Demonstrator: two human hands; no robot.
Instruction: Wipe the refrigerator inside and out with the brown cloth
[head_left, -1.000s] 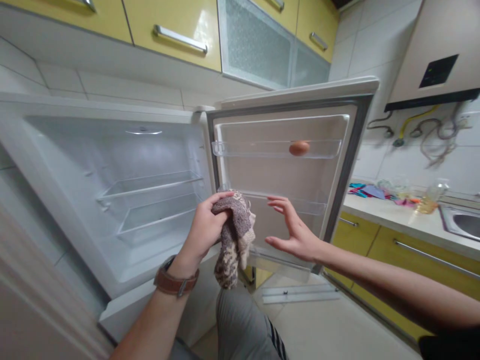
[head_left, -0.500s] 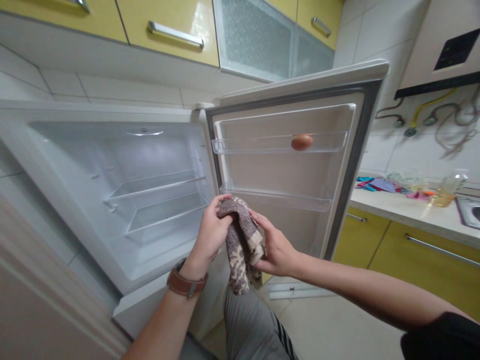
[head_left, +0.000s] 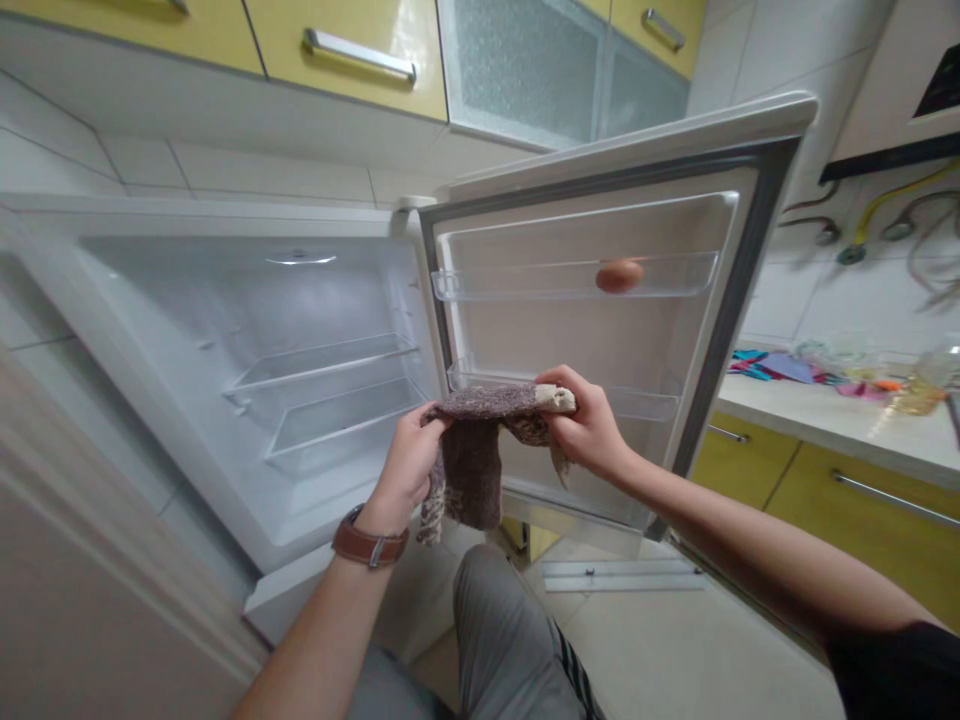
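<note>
A brown and cream patterned cloth (head_left: 474,470) is stretched between my two hands, its lower part hanging down. My left hand (head_left: 409,455) pinches its left end, thumb on top. My right hand (head_left: 589,420) grips the cream-edged right end. Behind the cloth stands the open door of a fridge (head_left: 337,215), with a clear upper door shelf (head_left: 517,287) and a lower door shelf (head_left: 645,403). One brown egg (head_left: 619,275) lies in the upper one. The cloth and my hands partly hide the lower door shelf.
Glass shelves (head_left: 345,415) sit inside the fridge at left. Yellow cabinets (head_left: 360,50) hang above. On the right, a counter (head_left: 810,405) bears colourful cloths (head_left: 780,366) and a glass container with yellowish liquid (head_left: 921,392). My knee (head_left: 491,610) is below the cloth.
My right hand has moved right and up, pulling the bunched cloth out wide between both hands. My left hand has shifted slightly left and down. The view has turned a little.
</note>
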